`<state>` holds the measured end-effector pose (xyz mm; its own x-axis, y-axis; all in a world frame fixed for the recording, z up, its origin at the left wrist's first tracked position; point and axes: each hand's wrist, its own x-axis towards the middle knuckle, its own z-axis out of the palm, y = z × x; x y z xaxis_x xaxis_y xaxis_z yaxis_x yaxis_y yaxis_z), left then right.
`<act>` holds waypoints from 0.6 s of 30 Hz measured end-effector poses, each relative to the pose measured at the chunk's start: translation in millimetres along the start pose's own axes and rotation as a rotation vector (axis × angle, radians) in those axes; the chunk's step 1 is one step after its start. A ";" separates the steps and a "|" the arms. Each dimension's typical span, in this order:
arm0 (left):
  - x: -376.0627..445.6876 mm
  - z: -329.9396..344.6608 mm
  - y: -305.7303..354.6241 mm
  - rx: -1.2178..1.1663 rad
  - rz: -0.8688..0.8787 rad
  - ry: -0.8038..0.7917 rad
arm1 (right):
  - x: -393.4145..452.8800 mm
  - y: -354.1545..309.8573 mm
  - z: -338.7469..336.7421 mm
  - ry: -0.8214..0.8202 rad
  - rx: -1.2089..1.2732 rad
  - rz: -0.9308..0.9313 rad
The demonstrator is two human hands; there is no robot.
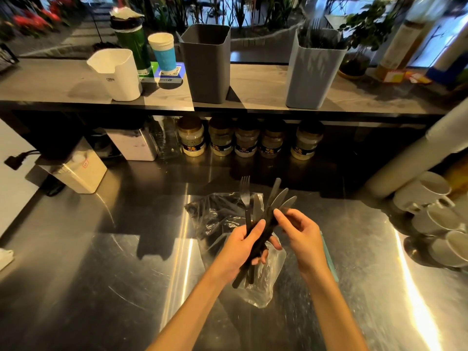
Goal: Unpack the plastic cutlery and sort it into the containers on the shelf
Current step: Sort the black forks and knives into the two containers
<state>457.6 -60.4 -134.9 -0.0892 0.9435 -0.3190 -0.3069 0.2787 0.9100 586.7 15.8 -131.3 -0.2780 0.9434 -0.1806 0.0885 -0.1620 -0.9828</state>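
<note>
— What is sitting closest to the lens?

— The two bare forearms, coming up from the bottom edge. The left hand [247,245] is gripping a bundle of black plastic cutlery [263,219], fingers curled round the handles. One fork [245,191] is standing up at the left of the fan, and several knives [279,196] are leaning out to the right.

— And the other hand?

— The right hand [301,230] is reaching into the fan from the right, its fingertips [278,214] touching the knife blades. It is looking like a pinch on one knife, though I cannot tell for certain that the fingers are closing round it.

— So which step is this?

— Sorting, I judge: separating one kind from the handful. The bundle is hanging just above a clear plastic bag [260,282] lying on the steel counter [101,274], with more dark cutlery showing inside it, so the unpacking is looking only partly done.

— What is the next move asking for?

— Pulling the knives free without dragging the fork along, then reaching up to the shelf [266,95]. A dark grey container [206,64] is standing there, well apart from the hands. The light grey container [314,69] to its right is already holding forks, tines up. A white container [119,74] is standing at the left.
</note>
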 end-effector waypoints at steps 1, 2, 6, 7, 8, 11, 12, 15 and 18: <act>-0.3 0.0 -0.2 -0.019 -0.009 0.007 | 0.6 0.1 -0.4 0.021 0.004 -0.006; -0.2 -0.8 -0.7 -0.038 -0.014 0.009 | 1.2 0.5 -1.3 0.038 0.010 -0.008; 0.3 -3.7 -2.9 -0.055 -0.028 0.017 | 3.5 -1.5 -3.2 0.034 0.093 0.018; 0.6 -3.9 -3.2 -0.045 -0.036 0.032 | 3.7 -2.3 -2.8 0.035 0.098 0.012; 0.9 -3.9 -3.5 -0.034 -0.038 0.047 | 4.1 -3.0 -2.5 0.047 0.094 0.002; 2.5 -3.9 -3.6 0.009 -0.038 0.128 | 8.2 -4.5 -1.5 0.127 0.142 -0.012; 3.8 -5.5 -4.3 0.012 -0.037 0.166 | 10.3 -5.8 -1.1 0.147 0.194 -0.005; 7.4 -12.8 -7.6 -0.003 -0.019 0.239 | 16.8 -9.4 1.3 0.160 0.403 -0.007; 9.2 -20.6 -10.6 0.025 -0.010 0.268 | 26.3 -10.6 4.6 0.148 0.423 -0.002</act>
<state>440.6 -58.3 -152.9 -0.3347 0.8608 -0.3833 -0.2856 0.2950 0.9118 574.1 41.0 -125.8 -0.1356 0.9701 -0.2011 -0.3198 -0.2349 -0.9179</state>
